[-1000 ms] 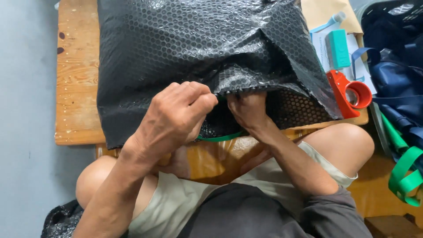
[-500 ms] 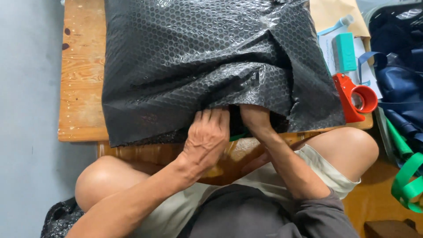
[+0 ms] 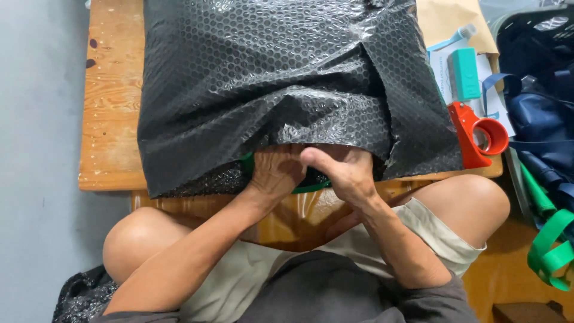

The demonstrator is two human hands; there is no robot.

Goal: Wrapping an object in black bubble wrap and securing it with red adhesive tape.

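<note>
Left hand: my left hand [image 3: 276, 171] has come down from above the wrap to the near counter edge — fingers now tucked under the flap, gripping it.
Right hand: my right hand [image 3: 344, 173] just beside it, fingers curled under the same flap, thumb out on top.
Black bubble wrap [image 3: 281, 84]: covers most of the counter [image 3: 110, 119]; near flap now flatter.
Green item [image 3: 311, 188]: a sliver shows at the near edge — both hands now close the wrap over it.
Red tape dispenser [image 3: 478, 134]: right edge, untouched.

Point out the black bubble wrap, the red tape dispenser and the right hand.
black bubble wrap [image 3: 269, 78], head view, on the middle of the sheet's top face.
red tape dispenser [image 3: 472, 143], head view, on the red body beside its ring.
right hand [image 3: 344, 170], head view, on the back of the hand.
</note>
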